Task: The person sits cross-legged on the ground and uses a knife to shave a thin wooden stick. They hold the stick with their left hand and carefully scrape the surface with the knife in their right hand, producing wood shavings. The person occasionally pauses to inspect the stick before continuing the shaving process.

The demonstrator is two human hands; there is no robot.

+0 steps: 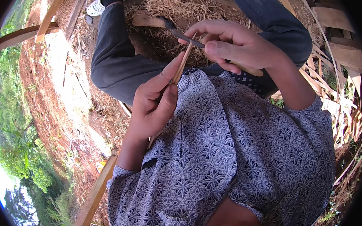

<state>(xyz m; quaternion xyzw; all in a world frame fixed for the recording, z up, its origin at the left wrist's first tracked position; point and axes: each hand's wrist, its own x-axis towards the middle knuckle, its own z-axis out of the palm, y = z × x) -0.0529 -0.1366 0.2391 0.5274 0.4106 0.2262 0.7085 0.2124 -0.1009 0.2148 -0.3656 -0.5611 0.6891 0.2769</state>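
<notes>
My left hand (153,102) is closed round a thin, pale bamboo or wood strip (184,63), which slants up and away from my fingers. My right hand (239,45) grips a knife (251,70); its light wooden handle sticks out below the palm. The knife's dark blade (183,36) lies across the far tip of the strip and seems to touch it. Both hands are raised in front of my patterned shirt, above my lap. The strip's lower part is hidden by my left hand.
Shavings (182,5) cover the ground between my legs, near a short wood block (148,20). Many split strips (349,115) are heaped at my right. A wooden beam (95,197) slants along my left, with reddish soil and green plants beyond.
</notes>
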